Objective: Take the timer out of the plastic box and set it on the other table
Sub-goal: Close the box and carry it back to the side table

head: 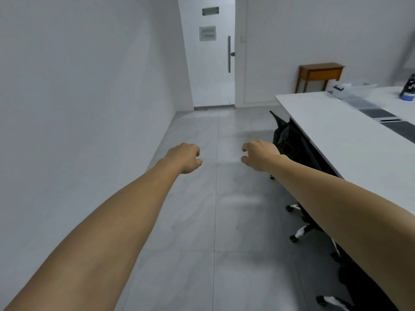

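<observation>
A clear plastic box (352,90) stands at the far end of the long white table (332,131) on the right; something white with a dark strip lies at its left end, too small to identify. A small brown wooden table (320,72) stands against the back wall behind it. My left hand (185,157) and my right hand (258,154) are stretched out over the grey floor, well short of the box. Both hold nothing, with fingers loosely curled downward and apart.
A dark blue bottle (407,89) stands near the table's far right. Black office chairs (292,142) with white-and-black wheels are tucked under the table's left edge. A white door (213,63) closes the corridor ahead, and a white wall runs along the left.
</observation>
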Demonstrator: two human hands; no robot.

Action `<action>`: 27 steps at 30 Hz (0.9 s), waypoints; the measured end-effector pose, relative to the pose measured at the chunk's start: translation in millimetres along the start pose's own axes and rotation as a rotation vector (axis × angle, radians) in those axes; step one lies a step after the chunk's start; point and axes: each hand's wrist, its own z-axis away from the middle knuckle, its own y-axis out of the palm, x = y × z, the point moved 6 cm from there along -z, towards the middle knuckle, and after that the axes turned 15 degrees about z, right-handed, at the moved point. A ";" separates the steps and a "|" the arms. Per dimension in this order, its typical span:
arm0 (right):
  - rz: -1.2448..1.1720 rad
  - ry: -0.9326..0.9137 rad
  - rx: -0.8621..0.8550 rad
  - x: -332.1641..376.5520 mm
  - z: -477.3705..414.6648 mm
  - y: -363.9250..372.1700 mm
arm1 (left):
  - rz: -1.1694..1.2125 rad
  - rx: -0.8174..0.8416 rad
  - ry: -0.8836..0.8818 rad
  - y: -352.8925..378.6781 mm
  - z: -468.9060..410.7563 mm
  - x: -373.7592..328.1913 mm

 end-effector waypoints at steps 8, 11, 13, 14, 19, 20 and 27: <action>0.006 0.032 0.023 -77.0 -200.4 57.0 | 0.003 0.023 0.041 24.6 -227.6 -17.5; 0.015 0.030 0.056 -111.6 -273.2 64.9 | 0.022 0.039 0.025 23.3 -304.3 -30.8; 0.011 0.035 0.062 -131.9 -315.4 66.9 | 0.035 0.035 0.025 19.5 -345.7 -35.6; 0.004 0.043 0.045 -143.6 -339.2 67.2 | 0.047 0.017 0.030 15.8 -368.6 -36.9; 0.028 0.021 0.041 -168.7 -453.0 65.4 | 0.060 -0.003 0.006 -1.4 -479.1 -26.4; 0.027 0.015 0.039 -170.6 -477.0 69.9 | 0.065 -0.008 0.002 -2.7 -502.7 -21.6; 0.044 0.031 0.063 -180.5 -654.1 113.8 | 0.040 0.027 0.027 1.3 -684.8 14.6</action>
